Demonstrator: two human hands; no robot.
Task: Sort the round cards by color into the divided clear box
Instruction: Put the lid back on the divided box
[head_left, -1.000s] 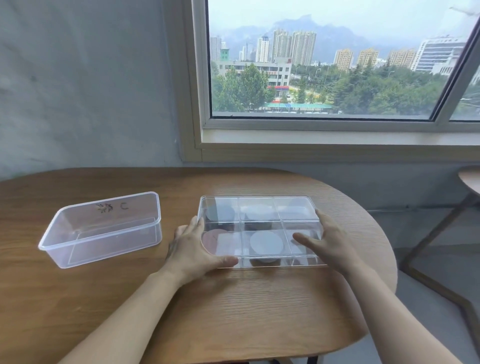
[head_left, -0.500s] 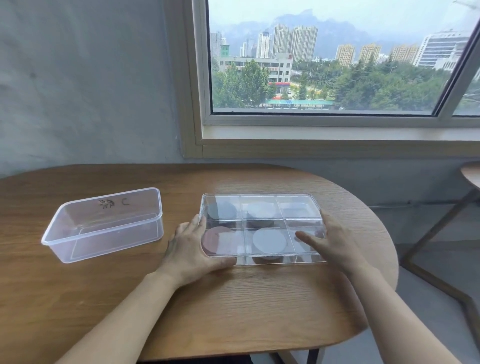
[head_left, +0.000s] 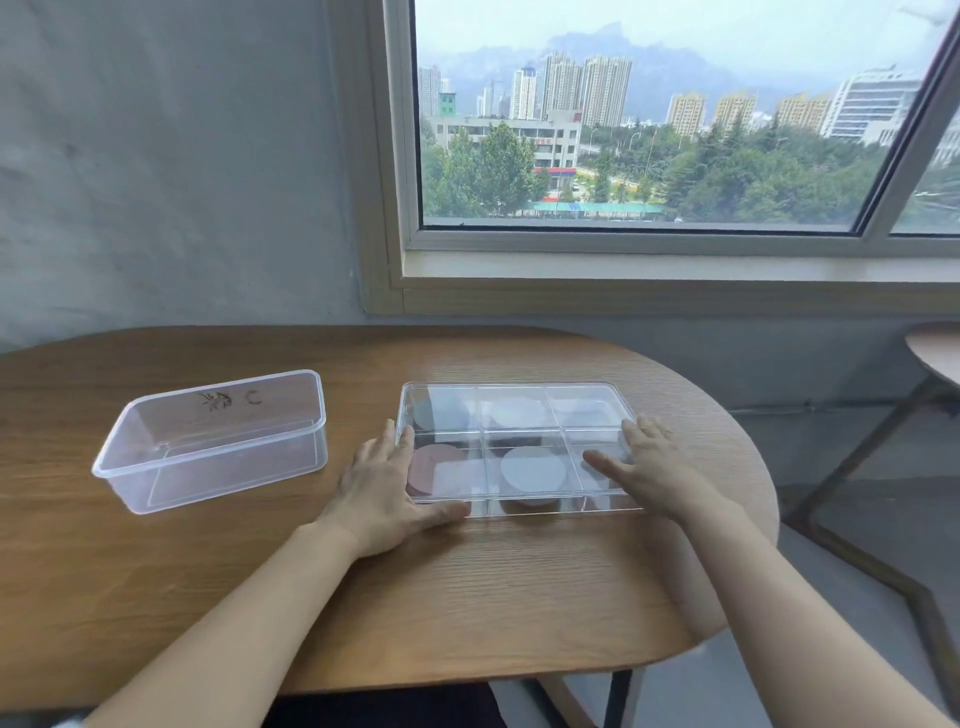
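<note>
The divided clear box (head_left: 511, 386) lies on the wooden table with its clear lid on. Through the lid I see round cards in its compartments: a dark red card (head_left: 434, 460) front left, a white card (head_left: 532, 467) front middle, and a greyish card (head_left: 441, 413) and pale cards (head_left: 517, 413) in the back row. My left hand (head_left: 379, 483) rests against the box's left front corner, fingers straight and thumb along the front edge. My right hand (head_left: 654, 467) lies flat on the lid's right side and hides the front right compartment.
An empty clear plastic tub (head_left: 218, 441) stands to the left of the box. The table (head_left: 467, 597) curves off at the right, close to the box. A second small table (head_left: 935, 353) stands at the far right. A grey wall and window lie behind.
Both hands stay on the box in the same places. Only the view shifts slightly.
</note>
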